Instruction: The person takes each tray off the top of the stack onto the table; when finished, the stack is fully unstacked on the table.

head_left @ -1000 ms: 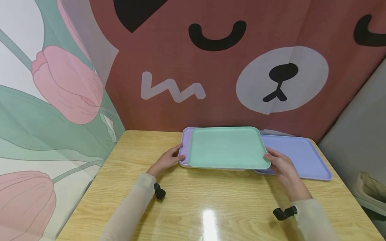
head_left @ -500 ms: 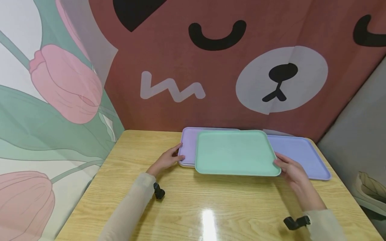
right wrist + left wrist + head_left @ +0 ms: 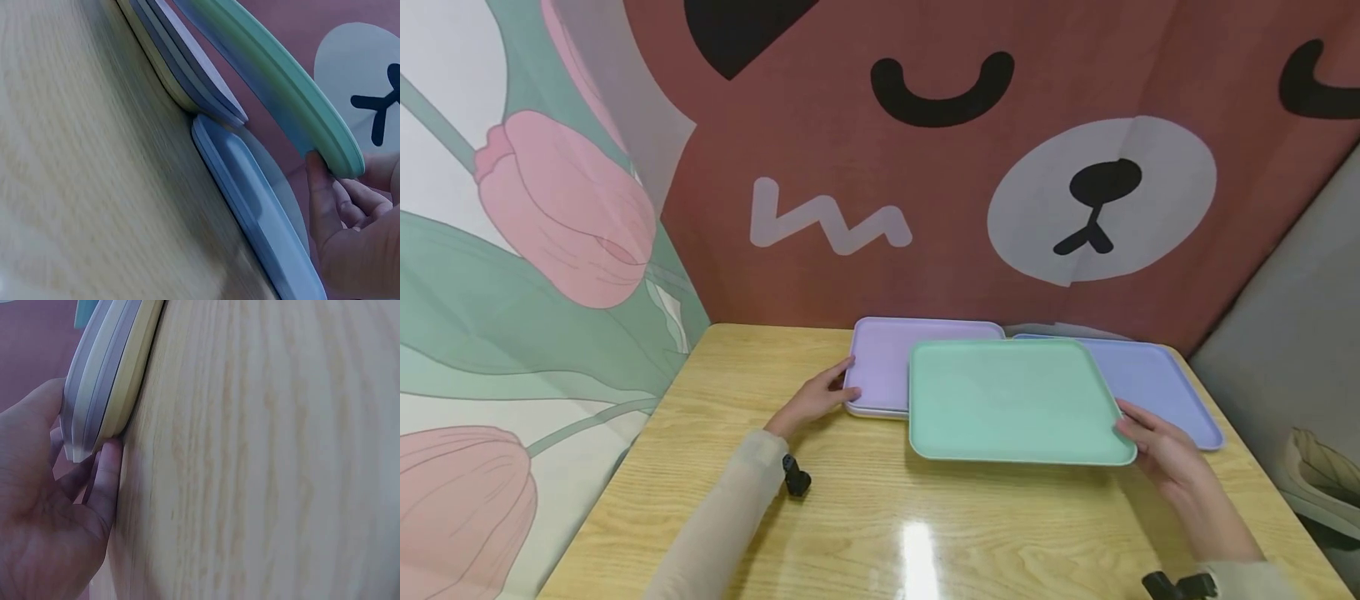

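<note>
A mint-green tray [image 3: 1018, 404] hangs above the table, its right edge pinched by my right hand [image 3: 1172, 454]. In the right wrist view my thumb lies on one face of the green tray [image 3: 294, 81] and fingers on the other. My left hand [image 3: 811, 402] grips the left end of a stack topped by a purple tray [image 3: 883, 358]. Seen from the left wrist, the stack [image 3: 103, 381] shows several layered rims, yellow at the bottom, with my thumb at the top rim and fingertips by the lowest. The green tray hides part of the stack in the head view.
A periwinkle-blue tray [image 3: 1150, 387] lies flat on the wooden table [image 3: 850, 517] at the right, partly behind the green one. A brown bear-print cloth [image 3: 820, 283] hangs along the table's back edge. A grey panel [image 3: 1292, 308] stands at the right.
My right hand has drawn the green tray off the stack, rightward and toward me, uncovering more of the purple tray. My left hand has stayed at the stack's left end.
</note>
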Motion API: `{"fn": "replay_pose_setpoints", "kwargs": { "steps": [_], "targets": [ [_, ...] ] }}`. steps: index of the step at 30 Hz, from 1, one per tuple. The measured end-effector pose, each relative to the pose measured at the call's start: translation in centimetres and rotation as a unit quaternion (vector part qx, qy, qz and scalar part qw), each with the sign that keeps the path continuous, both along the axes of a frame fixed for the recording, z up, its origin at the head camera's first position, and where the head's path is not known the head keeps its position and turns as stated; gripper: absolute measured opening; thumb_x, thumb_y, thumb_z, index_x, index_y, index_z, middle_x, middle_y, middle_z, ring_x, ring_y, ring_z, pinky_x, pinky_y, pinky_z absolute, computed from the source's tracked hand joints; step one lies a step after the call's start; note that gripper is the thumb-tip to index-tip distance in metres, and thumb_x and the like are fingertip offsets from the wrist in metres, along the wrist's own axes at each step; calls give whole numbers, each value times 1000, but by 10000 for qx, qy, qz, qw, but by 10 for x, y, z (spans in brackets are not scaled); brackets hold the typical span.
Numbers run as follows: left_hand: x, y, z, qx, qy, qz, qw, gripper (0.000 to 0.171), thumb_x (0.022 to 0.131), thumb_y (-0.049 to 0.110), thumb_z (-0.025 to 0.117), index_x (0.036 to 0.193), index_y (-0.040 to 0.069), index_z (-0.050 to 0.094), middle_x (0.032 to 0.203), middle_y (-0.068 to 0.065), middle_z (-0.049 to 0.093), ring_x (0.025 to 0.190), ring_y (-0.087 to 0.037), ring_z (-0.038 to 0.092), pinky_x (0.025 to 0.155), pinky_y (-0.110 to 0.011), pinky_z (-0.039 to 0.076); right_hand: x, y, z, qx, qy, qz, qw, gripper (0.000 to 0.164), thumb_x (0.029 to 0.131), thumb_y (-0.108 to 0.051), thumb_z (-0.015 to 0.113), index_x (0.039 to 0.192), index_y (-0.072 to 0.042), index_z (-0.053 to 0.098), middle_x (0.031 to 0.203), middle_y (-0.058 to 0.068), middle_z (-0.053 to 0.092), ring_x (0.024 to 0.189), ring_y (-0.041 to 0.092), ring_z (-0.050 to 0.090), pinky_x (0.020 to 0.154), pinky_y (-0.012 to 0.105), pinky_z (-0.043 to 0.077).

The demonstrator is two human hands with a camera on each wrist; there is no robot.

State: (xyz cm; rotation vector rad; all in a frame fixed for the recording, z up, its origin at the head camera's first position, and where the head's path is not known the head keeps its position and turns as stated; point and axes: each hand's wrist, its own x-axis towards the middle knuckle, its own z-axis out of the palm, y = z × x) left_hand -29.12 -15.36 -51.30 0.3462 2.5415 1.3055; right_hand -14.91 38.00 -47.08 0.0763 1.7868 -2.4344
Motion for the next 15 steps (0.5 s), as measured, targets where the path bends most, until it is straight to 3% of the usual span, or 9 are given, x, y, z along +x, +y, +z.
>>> {"fn": "replay_pose_setpoints", "kwargs": {
  "steps": [15],
  "targets": [
    [1, 0, 0, 14, -115, -45, 9999, 75, 97, 46, 67, 161, 33, 29, 163, -11, 33, 148, -30, 35, 120, -50, 29, 35, 45, -6, -56, -29, 458, 9989, 50, 107, 1, 40, 119, -34, 73, 113, -12, 72, 95, 7, 69, 76, 25, 56]
  ]
}}
